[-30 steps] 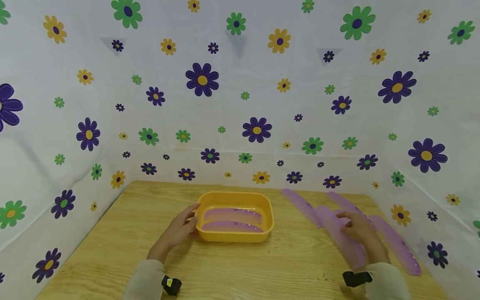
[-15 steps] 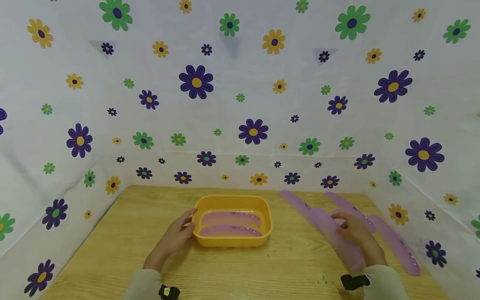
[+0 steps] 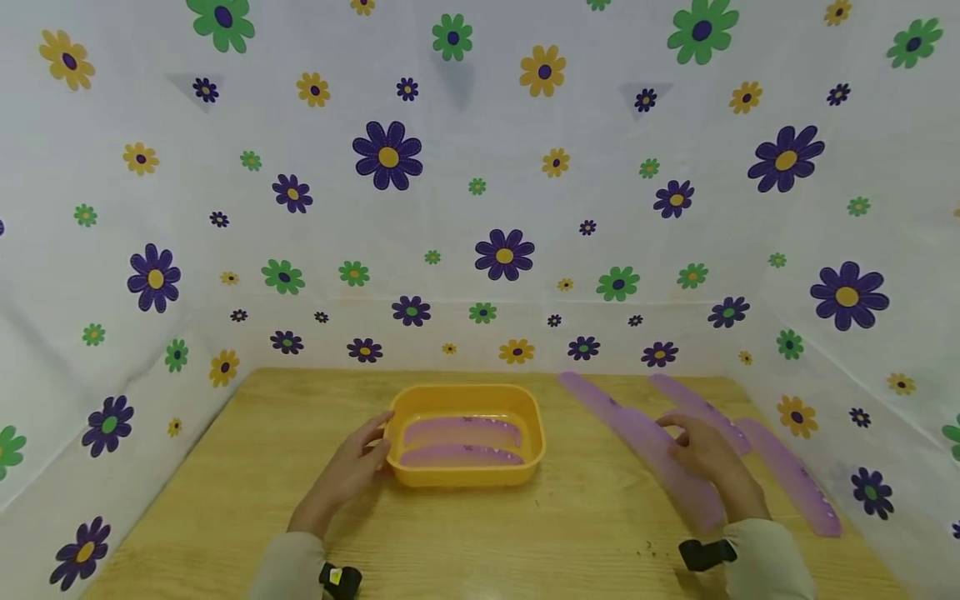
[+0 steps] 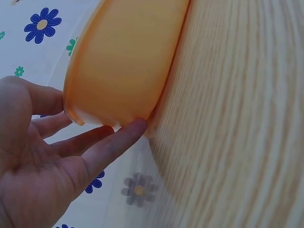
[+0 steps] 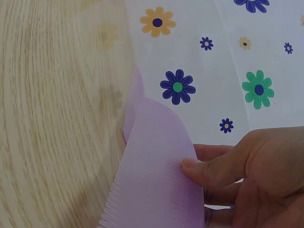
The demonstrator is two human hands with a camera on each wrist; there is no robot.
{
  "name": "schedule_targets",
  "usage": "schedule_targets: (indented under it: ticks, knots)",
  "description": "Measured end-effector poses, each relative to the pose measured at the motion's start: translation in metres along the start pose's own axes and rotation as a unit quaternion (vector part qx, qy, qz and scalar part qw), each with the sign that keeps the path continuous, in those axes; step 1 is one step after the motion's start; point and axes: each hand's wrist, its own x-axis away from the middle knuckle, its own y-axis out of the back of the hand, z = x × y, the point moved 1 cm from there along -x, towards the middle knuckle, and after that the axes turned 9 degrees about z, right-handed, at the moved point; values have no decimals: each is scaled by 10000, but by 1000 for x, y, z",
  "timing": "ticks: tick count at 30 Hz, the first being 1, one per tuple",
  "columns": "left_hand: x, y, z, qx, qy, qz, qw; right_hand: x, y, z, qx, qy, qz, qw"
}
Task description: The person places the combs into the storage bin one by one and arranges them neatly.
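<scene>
My right hand (image 3: 708, 458) pinches a translucent purple comb (image 3: 663, 462) by its back edge. In the right wrist view the thumb lies on the near face of the comb (image 5: 152, 171) and its fine teeth point left. Beside it lie more purple combs: one at the back (image 3: 587, 396), one behind the hand (image 3: 693, 402), and one to the right (image 3: 791, 479). My left hand (image 3: 348, 471) touches the left end of a yellow plastic tub (image 3: 465, 477), its fingers extended along the tub's wall (image 4: 123, 61). Two combs (image 3: 461, 455) lie side by side inside the tub.
A wooden table (image 3: 480, 542) carries everything. Flower-printed white sheeting (image 3: 442, 208) encloses the back and both sides. Some small dark specks (image 3: 648, 546) mark the tabletop left of the right wrist.
The head view has shifted a little. The comb in my right hand has moved slightly left relative to the combs on the table. My left hand stays at the tub.
</scene>
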Motion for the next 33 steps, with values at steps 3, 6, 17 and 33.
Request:
schedule_targets:
  ticks: [3, 6, 17, 33]
  knots:
    - [1, 1, -2, -35, -26, 16, 10000, -1, 0, 2, -35, -4, 22, 10000]
    - [0, 1, -3, -8, -74, -20, 10000, -3, -1, 4, -117, -47, 83, 9999]
    - [0, 1, -2, 94, -212, 21, 9997, -4, -2, 8, -357, -86, 214, 9991]
    - [0, 0, -1, 35, -207, -24, 9998, 2, 2, 24, -306, -110, 62, 9995]
